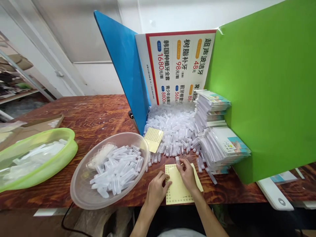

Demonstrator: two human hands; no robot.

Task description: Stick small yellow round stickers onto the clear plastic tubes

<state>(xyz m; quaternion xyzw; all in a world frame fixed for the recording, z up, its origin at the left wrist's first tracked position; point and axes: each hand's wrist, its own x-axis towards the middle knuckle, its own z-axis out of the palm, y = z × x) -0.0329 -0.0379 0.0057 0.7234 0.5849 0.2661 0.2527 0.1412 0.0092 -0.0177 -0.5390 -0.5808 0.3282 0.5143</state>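
A pale yellow sheet of small round stickers (181,187) lies on the table in front of me. My right hand (188,176) rests over its upper part and pinches a small translucent plastic tube (177,160) with a whitish end. At the sheet's left edge, my left hand (158,188) has thumb and fingertips drawn together; whatever they grip is too small to tell. Beyond both hands spreads a large heap of similar tubes (172,128). Another yellow sticker sheet (153,139) lies at that heap's left front.
Left of my hands, a translucent basin (80,197) holds more tubes. A green basin (71,144) stands farther left. Blue (123,65) and green (259,82) boards flank a printed board (182,65). Stacked printed packets (219,144) lean at right, near a white device (275,194).
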